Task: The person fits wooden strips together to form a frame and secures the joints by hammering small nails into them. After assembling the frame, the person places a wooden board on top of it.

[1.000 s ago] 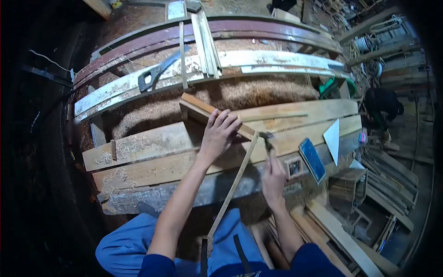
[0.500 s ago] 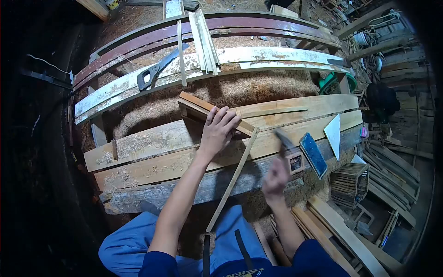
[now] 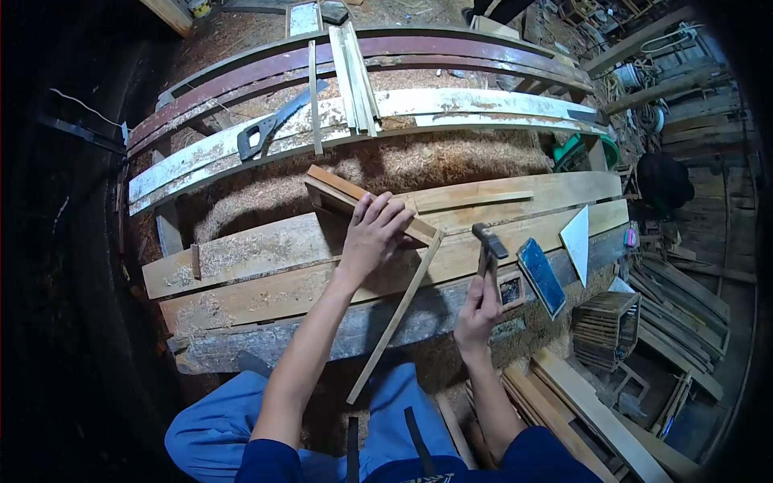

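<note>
My left hand is closed over a narrow wooden frame that stands on edge on the plank bench. A thin wooden strip meets the frame's near right corner and slants down toward my lap. My right hand grips a hammer by its handle, head up, to the right of the strip and apart from it. Beside the hammer lie a small wooden box with dark contents and a blue rectangular slab. What my left fingertips press on behind the frame is hidden.
A handsaw and several thin strips rest on the far white bench. A white triangular piece lies at right. A slatted crate and loose boards are on the floor. Another thin strip lies on the bench.
The hammer, blurred before, is now sharp and more upright, its head slightly lower. My left hand still holds the frame; the view has shifted a little.
</note>
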Action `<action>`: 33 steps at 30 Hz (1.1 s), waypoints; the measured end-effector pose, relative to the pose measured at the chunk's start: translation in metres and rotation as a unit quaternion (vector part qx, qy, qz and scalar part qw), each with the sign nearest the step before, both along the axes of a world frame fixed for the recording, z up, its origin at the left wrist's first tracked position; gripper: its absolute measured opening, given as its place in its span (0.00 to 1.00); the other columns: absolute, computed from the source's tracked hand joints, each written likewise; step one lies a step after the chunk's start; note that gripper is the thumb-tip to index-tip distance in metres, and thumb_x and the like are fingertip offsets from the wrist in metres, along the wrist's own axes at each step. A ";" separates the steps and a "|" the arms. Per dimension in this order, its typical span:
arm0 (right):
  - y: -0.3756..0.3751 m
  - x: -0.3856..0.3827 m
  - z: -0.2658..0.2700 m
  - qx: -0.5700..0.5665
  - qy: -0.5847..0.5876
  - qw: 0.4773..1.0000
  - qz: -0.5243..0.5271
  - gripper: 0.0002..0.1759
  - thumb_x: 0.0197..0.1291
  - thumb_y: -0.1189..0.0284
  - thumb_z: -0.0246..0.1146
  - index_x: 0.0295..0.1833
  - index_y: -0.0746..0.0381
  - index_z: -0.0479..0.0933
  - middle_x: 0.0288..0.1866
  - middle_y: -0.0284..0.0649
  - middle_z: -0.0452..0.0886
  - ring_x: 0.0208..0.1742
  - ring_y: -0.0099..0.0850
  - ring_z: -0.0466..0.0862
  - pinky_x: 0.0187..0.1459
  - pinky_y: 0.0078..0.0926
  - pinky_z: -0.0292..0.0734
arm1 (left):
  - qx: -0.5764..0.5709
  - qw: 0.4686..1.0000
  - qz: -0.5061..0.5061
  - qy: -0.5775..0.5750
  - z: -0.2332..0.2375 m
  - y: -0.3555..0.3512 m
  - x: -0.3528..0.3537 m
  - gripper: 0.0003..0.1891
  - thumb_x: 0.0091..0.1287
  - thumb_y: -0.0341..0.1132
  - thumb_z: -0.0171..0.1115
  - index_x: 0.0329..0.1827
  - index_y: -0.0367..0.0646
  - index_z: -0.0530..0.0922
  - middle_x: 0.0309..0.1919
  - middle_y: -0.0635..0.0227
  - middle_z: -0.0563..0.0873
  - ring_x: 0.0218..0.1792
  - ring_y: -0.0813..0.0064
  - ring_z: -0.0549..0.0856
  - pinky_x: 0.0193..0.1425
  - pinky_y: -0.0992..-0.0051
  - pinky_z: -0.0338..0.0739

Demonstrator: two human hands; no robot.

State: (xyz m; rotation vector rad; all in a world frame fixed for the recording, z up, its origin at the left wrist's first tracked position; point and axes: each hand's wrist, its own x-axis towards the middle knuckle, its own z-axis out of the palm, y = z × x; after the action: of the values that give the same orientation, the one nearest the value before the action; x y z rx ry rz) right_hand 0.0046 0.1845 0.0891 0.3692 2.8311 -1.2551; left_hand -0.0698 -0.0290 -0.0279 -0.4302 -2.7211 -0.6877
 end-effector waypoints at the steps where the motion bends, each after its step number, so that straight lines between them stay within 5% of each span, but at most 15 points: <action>1: 0.001 -0.005 -0.008 0.001 -0.001 1.000 -0.002 0.23 0.84 0.69 0.52 0.73 0.72 0.74 0.58 0.63 0.86 0.56 0.56 0.88 0.57 0.41 0.81 | 0.001 1.000 -0.002 -0.001 0.003 0.001 0.000 0.26 0.64 0.38 0.71 0.68 0.56 0.80 0.65 0.74 0.81 0.76 0.67 0.73 0.85 0.55 0.55; 3: 0.003 -0.016 -0.031 -0.094 0.065 0.993 0.004 0.23 0.83 0.70 0.53 0.74 0.73 0.74 0.64 0.60 0.85 0.62 0.47 0.86 0.63 0.36 0.78 | 0.022 0.999 -0.012 -0.033 0.010 -0.001 -0.002 0.27 0.67 0.43 0.70 0.71 0.56 0.79 0.67 0.72 0.80 0.78 0.65 0.71 0.86 0.54 0.53; 4: 0.005 -0.023 -0.036 -0.157 0.010 0.987 -0.018 0.25 0.81 0.68 0.58 0.75 0.72 0.72 0.65 0.56 0.84 0.64 0.38 0.85 0.65 0.35 0.77 | 0.032 0.998 -0.017 -0.047 0.013 -0.001 -0.002 0.31 0.68 0.56 0.69 0.72 0.56 0.79 0.69 0.71 0.79 0.80 0.64 0.68 0.87 0.52 0.50; 8: 0.009 -0.052 -0.075 -0.184 0.023 0.983 0.009 0.30 0.77 0.65 0.66 0.75 0.71 0.72 0.64 0.52 0.85 0.63 0.33 0.83 0.65 0.34 0.77 | 0.042 0.996 0.004 -0.073 0.015 0.000 0.015 0.41 0.60 0.71 0.70 0.71 0.55 0.79 0.72 0.70 0.77 0.82 0.64 0.65 0.89 0.49 0.44; 11: -0.004 -0.058 -0.068 -0.191 -0.053 0.979 0.048 0.29 0.76 0.66 0.67 0.75 0.71 0.73 0.60 0.49 0.86 0.59 0.31 0.84 0.62 0.32 0.78 | 0.037 0.997 0.020 -0.072 0.022 0.002 0.031 0.41 0.57 0.70 0.72 0.69 0.55 0.80 0.70 0.69 0.77 0.82 0.63 0.65 0.90 0.50 0.43; 16: -0.012 -0.046 -0.082 -0.170 0.012 0.983 0.073 0.29 0.75 0.65 0.70 0.72 0.70 0.74 0.52 0.45 0.88 0.52 0.27 0.85 0.55 0.31 0.81 | 0.046 0.994 0.021 -0.097 0.021 0.000 0.044 0.44 0.54 0.72 0.73 0.71 0.57 0.80 0.76 0.67 0.74 0.84 0.63 0.62 0.90 0.47 0.40; 22: -0.012 -0.038 -0.084 -0.197 -0.020 0.979 0.043 0.29 0.75 0.63 0.70 0.71 0.71 0.75 0.49 0.47 0.88 0.51 0.29 0.85 0.54 0.32 0.81 | 0.156 0.977 0.097 -0.110 0.023 0.041 0.105 0.55 0.50 0.58 0.83 0.84 0.59 0.68 0.86 0.44 0.54 0.87 0.44 0.52 0.87 0.38 0.40; 26: -0.013 -0.032 -0.090 -0.168 -0.002 0.985 0.029 0.29 0.76 0.60 0.69 0.70 0.71 0.75 0.47 0.46 0.88 0.48 0.28 0.85 0.52 0.31 0.81 | 0.147 0.959 0.114 -0.216 0.029 0.059 0.144 0.40 0.53 0.36 0.81 0.75 0.55 0.78 0.86 0.49 0.57 0.87 0.46 0.54 0.88 0.39 0.43; 30: -0.017 -0.036 -0.091 -0.162 0.002 0.986 0.026 0.29 0.76 0.58 0.67 0.70 0.70 0.76 0.44 0.43 0.87 0.44 0.27 0.83 0.48 0.30 0.81 | 0.077 0.985 0.088 -0.129 0.012 0.043 0.131 0.33 0.54 0.34 0.79 0.67 0.53 0.85 0.86 0.51 0.60 0.87 0.50 0.55 0.89 0.43 0.41; 33: -0.020 -0.045 -0.083 -0.175 0.003 0.984 0.007 0.27 0.77 0.59 0.67 0.69 0.68 0.76 0.43 0.42 0.87 0.43 0.27 0.83 0.47 0.31 0.80 | 0.176 0.971 0.096 -0.128 0.026 0.034 0.102 0.38 0.61 0.42 0.77 0.78 0.55 0.76 0.86 0.50 0.58 0.87 0.46 0.51 0.88 0.42 0.37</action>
State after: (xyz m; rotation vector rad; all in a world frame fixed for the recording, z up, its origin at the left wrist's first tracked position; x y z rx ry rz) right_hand -0.0404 0.1640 0.0057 0.3295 2.5365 -1.7103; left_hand 0.0326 0.0053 -0.0015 0.0084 -2.7362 -1.2120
